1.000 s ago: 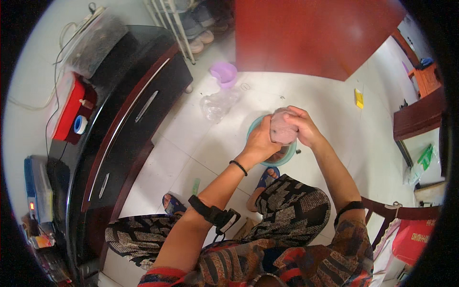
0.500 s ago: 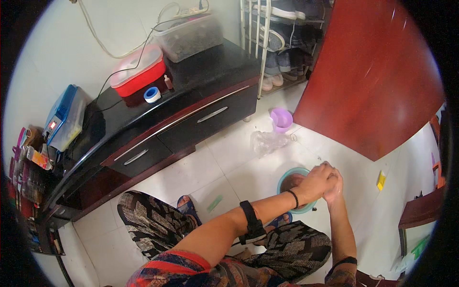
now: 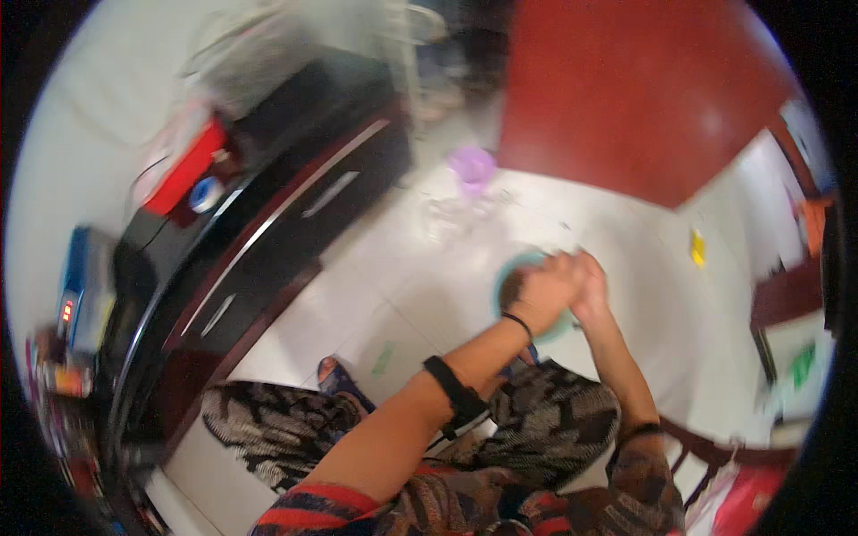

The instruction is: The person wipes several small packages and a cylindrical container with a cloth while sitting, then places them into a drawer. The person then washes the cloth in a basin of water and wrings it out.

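Note:
Over a teal basin on the floor, my left hand and my right hand are pressed together, fingers closed against each other. Anything between them is hidden, and motion blurs the fingertips. The basin holds something dark and brownish, mostly covered by my left hand and wrist. Farther off on the tiles are a purple bowl and a crumpled clear plastic bag. A small yellow object lies to the right of my hands.
A black cabinet with drawers runs along the left, bearing a red box, a roll of tape and a blue-lidded case. A large dark red panel stands ahead. My knees flank the floor before me.
The whole view has shifted and turned, so the basin and cabinet appear higher and farther left. My hands stay together over the basin. A red item now shows at the lower right.

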`<action>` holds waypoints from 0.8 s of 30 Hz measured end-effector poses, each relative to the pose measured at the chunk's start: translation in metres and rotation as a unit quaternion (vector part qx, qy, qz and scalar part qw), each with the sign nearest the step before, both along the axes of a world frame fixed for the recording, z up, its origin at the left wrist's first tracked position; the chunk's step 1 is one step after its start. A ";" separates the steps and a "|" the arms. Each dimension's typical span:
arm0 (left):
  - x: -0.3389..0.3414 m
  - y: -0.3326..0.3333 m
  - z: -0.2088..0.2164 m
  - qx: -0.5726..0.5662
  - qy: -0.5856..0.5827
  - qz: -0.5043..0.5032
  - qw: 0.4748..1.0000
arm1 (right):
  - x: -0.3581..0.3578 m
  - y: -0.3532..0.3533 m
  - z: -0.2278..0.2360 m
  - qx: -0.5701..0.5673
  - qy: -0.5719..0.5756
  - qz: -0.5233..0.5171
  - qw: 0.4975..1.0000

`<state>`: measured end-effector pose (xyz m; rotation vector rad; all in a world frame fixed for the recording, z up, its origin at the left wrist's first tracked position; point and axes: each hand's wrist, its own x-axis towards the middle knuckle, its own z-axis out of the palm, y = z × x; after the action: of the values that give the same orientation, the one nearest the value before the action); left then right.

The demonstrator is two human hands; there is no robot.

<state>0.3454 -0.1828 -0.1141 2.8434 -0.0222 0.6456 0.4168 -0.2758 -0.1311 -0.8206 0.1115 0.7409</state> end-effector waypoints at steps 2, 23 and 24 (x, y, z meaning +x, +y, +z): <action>0.001 -0.003 -0.016 -0.028 0.037 0.015 0.999 | -0.002 0.005 -0.005 -0.194 -0.115 -0.114 0.967; 0.036 -0.005 -0.073 -0.711 0.343 -0.024 0.613 | 0.032 -0.007 -0.037 -0.285 -0.379 0.020 0.880; 0.037 -0.004 -0.072 -0.732 0.350 -0.020 0.585 | 0.035 -0.008 -0.037 -0.285 -0.409 0.021 0.867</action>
<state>0.3823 -0.1869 -0.1860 1.2111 0.3808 -0.4477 0.4519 -0.2835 -0.1683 -1.6525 -0.4783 0.3373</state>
